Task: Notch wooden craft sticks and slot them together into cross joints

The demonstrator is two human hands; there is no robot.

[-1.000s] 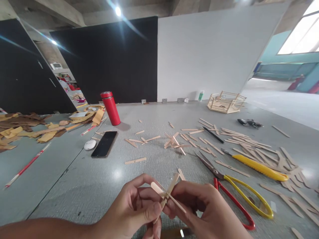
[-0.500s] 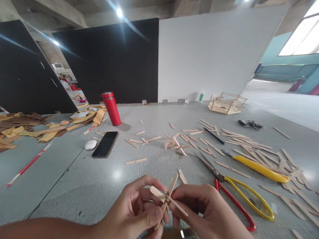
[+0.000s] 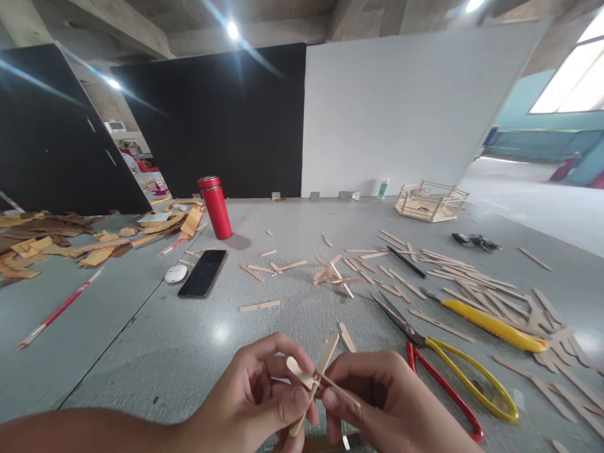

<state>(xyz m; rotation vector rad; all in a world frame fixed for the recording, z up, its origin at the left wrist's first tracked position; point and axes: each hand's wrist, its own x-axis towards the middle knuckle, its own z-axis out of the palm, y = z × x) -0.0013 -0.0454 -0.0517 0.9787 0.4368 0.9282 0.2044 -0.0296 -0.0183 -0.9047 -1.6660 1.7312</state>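
Observation:
Both my hands are low in the middle of the view, pinched together on a small cross of wooden craft sticks (image 3: 315, 376). My left hand (image 3: 257, 402) grips it from the left with thumb and fingers closed. My right hand (image 3: 377, 402) holds it from the right, fingers curled round the sticks. One loose stick (image 3: 347, 337) lies on the grey floor just beyond the cross.
Scissors with yellow and red handles (image 3: 448, 377) lie right of my hands, a yellow utility knife (image 3: 491, 316) beyond them amid several scattered sticks. A small stick cluster (image 3: 333, 274), black phone (image 3: 202, 272), white case (image 3: 175, 273), red flask (image 3: 216, 207), stick frame (image 3: 430, 201) and cardboard scraps (image 3: 56, 242) lie farther off.
The stick cross has sunk slightly lower in my hands and its left arm turned a little. The view has tilted slightly; both hands keep their grip.

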